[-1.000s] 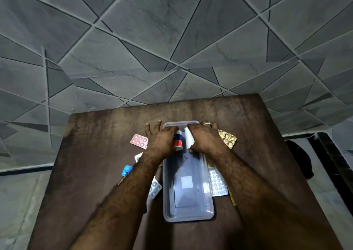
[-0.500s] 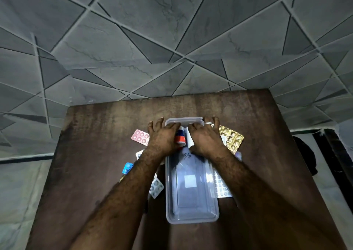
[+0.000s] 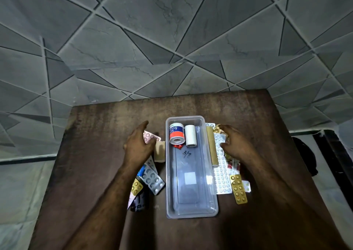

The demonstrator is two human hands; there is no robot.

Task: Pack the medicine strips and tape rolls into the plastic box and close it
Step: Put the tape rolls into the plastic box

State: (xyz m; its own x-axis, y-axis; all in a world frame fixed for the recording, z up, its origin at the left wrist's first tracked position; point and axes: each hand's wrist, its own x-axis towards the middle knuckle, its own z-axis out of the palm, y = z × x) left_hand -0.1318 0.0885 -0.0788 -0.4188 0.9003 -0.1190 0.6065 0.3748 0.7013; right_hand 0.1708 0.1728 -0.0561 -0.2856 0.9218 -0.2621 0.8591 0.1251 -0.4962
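Plastic box [image 3: 192,209]: one, open, centre of bench [image 3: 95,154].

Tape rolls inside the box: two, side by side at its 12 o'clock end. One labelled roll [image 3: 176,135] with red and blue print, one plain white roll [image 3: 190,138].

Beige blocks: two. A short one [image 3: 159,151] just outside the box at 9 o'clock, a long one [image 3: 211,146] along the box wall at 3 o'clock.

Medicine strips at 9 o'clock of the box: at least five, overlapping. Pink strip [image 3: 150,137], silver strip [image 3: 152,179], small gold strip [image 3: 136,186], a blue one [image 3: 141,170], a dark one [image 3: 138,202].

Strips at 3 o'clock: at least four. Long white strip [image 3: 222,177], gold strip [image 3: 238,189], crumpled gold foil [image 3: 217,128], red-and-white piece [image 3: 233,165]. Exact count unclear; pile overlaps.

Hands: two, left hand [image 3: 138,147], right hand [image 3: 236,144].
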